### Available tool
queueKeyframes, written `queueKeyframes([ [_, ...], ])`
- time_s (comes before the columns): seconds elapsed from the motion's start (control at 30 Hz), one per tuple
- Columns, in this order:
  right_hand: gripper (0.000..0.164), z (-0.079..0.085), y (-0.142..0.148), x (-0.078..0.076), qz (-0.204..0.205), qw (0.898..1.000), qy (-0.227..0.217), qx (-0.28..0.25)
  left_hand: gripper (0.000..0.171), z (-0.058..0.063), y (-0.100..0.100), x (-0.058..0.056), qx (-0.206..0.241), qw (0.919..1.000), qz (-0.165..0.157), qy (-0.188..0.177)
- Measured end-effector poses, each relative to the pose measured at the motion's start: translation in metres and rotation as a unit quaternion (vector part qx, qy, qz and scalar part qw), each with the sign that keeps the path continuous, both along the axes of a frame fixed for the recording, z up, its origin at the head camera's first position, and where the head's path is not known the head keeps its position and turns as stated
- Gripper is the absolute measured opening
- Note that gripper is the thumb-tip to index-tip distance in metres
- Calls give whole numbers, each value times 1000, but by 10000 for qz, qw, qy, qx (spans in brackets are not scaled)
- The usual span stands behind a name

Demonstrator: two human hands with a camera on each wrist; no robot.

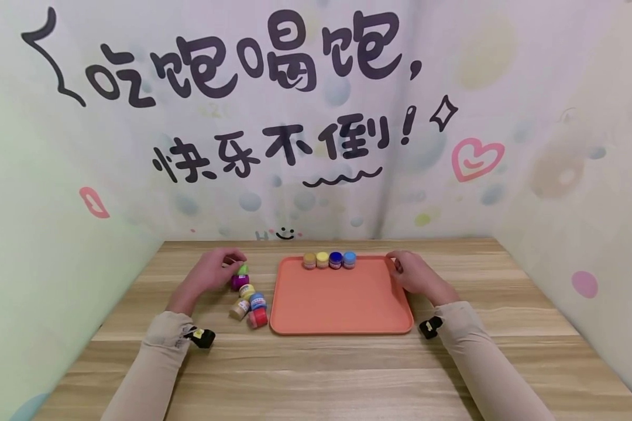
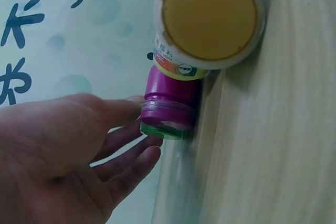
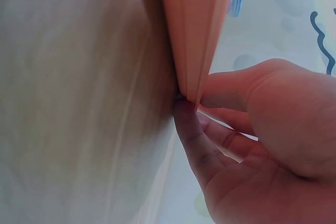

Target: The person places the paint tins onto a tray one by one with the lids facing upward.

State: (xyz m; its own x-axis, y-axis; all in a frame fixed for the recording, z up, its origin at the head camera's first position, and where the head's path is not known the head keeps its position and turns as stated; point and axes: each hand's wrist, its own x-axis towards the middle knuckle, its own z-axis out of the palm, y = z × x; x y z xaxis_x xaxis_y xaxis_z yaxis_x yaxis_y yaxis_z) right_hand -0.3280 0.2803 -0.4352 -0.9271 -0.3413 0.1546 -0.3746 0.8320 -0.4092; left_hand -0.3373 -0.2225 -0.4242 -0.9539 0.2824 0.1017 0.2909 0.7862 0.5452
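My left hand (image 1: pixel 218 270) is at the far end of a loose group of small paint jars, its thumb and fingers pinching a green paint jar (image 1: pixel 243 269). In the left wrist view, a purple paint jar (image 2: pixel 170 93) hides most of the green one. Nearer me lie a yellow jar (image 1: pixel 246 290), a blue jar (image 1: pixel 257 301), a tan jar (image 1: pixel 239 309) and a red jar (image 1: pixel 258 317). My right hand (image 1: pixel 415 273) grips the far right corner of an orange tray (image 1: pixel 342 301); in the right wrist view, one finger sits low against the corner.
Along the tray's far edge stand an ochre jar (image 1: pixel 309 261), a pale yellow jar (image 1: pixel 322 260), a dark blue jar (image 1: pixel 336 260) and a light blue jar (image 1: pixel 350 260), side by side. A wooden table (image 1: pixel 316 374) carries everything, with a printed wall cloth (image 1: pixel 316 204) behind.
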Motion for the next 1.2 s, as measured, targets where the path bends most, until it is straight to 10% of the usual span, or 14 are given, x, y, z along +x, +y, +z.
queueKeyframes([
  [0.77, 32, 0, 0, -2, -35, 10000, 20, 79, 37, 1, 14, 1, 101, 9983, 496, -285],
  [1.2, 33, 1, 0, -1, -95, 9998, -110, 106, 43, 2, 23, 1, 426, 9986, -26, -316],
])
